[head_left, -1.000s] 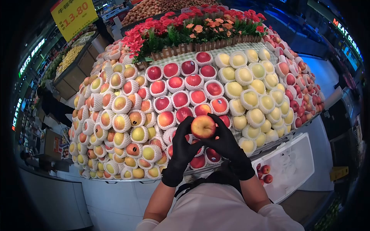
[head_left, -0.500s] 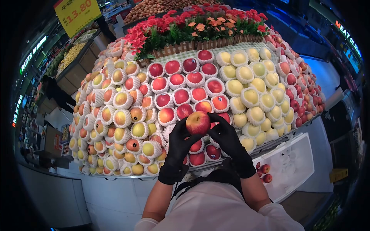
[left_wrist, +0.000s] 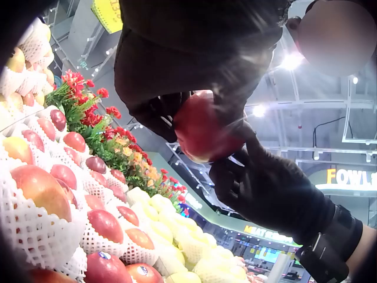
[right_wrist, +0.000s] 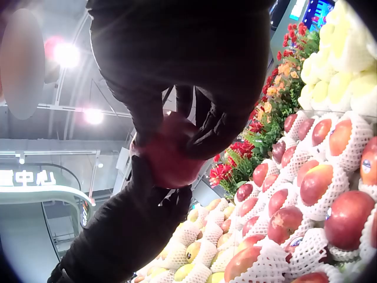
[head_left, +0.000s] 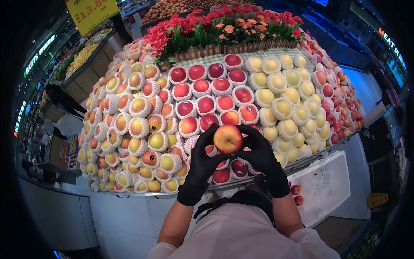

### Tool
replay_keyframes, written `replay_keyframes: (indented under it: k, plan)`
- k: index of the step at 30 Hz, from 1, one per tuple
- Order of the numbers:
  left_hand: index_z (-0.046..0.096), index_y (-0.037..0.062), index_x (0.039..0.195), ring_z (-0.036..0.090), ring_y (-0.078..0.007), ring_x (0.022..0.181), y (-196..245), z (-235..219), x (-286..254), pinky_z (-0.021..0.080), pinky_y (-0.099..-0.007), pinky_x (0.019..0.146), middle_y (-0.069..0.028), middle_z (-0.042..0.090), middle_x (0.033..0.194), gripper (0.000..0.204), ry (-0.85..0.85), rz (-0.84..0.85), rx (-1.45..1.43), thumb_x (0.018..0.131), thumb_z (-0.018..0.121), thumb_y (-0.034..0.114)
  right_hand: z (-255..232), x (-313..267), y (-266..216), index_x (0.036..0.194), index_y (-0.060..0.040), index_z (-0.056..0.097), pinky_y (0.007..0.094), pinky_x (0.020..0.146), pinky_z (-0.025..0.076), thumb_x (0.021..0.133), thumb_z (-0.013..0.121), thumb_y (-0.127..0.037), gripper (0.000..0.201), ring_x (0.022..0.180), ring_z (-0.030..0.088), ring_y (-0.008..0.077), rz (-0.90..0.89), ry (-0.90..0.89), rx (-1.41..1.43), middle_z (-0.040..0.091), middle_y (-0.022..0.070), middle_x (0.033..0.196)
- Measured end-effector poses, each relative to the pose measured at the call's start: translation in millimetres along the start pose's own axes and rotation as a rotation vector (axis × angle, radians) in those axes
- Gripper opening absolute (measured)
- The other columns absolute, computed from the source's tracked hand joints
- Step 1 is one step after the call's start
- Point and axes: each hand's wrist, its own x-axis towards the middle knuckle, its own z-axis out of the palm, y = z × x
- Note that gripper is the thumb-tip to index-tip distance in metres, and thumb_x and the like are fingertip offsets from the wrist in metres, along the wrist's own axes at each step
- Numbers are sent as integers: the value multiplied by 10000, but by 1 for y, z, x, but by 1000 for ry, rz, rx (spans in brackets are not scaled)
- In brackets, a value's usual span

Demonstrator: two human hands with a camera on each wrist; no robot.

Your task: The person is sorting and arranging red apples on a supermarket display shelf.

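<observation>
apple (head_left: 227,138): bare, red-yellow — held up in front of the netted apple display (head_left: 142,129)
left hand (head_left: 204,160): gloved fingers curled round its left side
right hand (head_left: 260,154): fingers curled round right side — equally near
axis: round; none to tell

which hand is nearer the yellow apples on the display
Right. The right hand holds the apple from the side that borders the yellow apples; the left hand grips the apple's other side, in front of the red ones.
</observation>
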Motion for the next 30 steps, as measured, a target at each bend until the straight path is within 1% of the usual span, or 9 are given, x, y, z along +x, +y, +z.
replay_keyframes:
  k: [4, 7, 13, 16, 19, 23, 28, 30]
  plan:
    - [420, 29, 1401, 507, -207, 1254, -6, -1, 0, 446, -353, 1036, -107, 525, 1344, 875, 0, 37, 47, 636, 842, -18, 0, -1, -1, 1392, -70, 436, 312, 854, 514, 777, 774, -26, 703, 966, 649, 142, 1, -4, 27, 590, 63, 1230]
    - [431, 22, 1380, 518, -213, 1241, -6, -2, 0, 446, -356, 1036, -109, 536, 1320, 858, 5, 56, 42, 629, 844, -21, -1, -1, -2, 1388, -67, 433, 308, 834, 521, 773, 779, -28, 707, 965, 649, 141, 25, -1, 76, 589, 67, 1229]
    - [449, 8, 1345, 533, -220, 1228, -5, -2, 0, 443, -362, 1040, -117, 548, 1304, 817, -11, 3, 23, 626, 836, -33, -6, -2, 6, 1388, -62, 427, 312, 829, 525, 760, 794, -42, 728, 949, 649, 144, 33, 3, -33, 591, 72, 1212]
    - [447, 2, 1351, 524, -220, 1244, 1, -1, 1, 436, -368, 1048, -124, 543, 1325, 818, -23, 14, 29, 632, 835, -28, -5, -1, 11, 1396, -61, 418, 324, 852, 522, 746, 808, -52, 758, 975, 640, 148, 45, 11, -19, 586, 75, 1224]
    - [448, -4, 1359, 516, -219, 1256, -1, 0, 1, 425, -371, 1060, -129, 533, 1348, 816, -12, 39, 12, 641, 834, -23, -5, 0, 20, 1402, -62, 410, 333, 886, 515, 734, 826, -72, 788, 1028, 626, 162, -22, 39, 5, 582, 79, 1243]
    - [452, -2, 1364, 512, -219, 1261, -7, 1, -1, 413, -373, 1073, -127, 526, 1361, 803, 9, 23, 0, 658, 835, -12, -8, 2, 19, 1405, -61, 396, 340, 912, 507, 737, 829, -84, 796, 1098, 602, 187, -89, 6, -16, 557, 87, 1283]
    - [456, 2, 1362, 508, -214, 1265, -8, 1, 1, 409, -373, 1078, -122, 521, 1366, 785, -6, 91, 37, 677, 838, 5, -12, 3, 22, 1410, -61, 380, 347, 918, 505, 750, 817, -68, 792, 1136, 581, 194, -101, -17, 76, 523, 95, 1323]
    - [452, -1, 1365, 508, -217, 1266, -10, 2, 1, 410, -373, 1077, -129, 517, 1367, 775, -1, 95, 36, 689, 832, 3, -12, 3, 22, 1417, -63, 374, 345, 916, 506, 754, 810, -57, 794, 1116, 589, 187, -91, -17, 94, 528, 95, 1313]
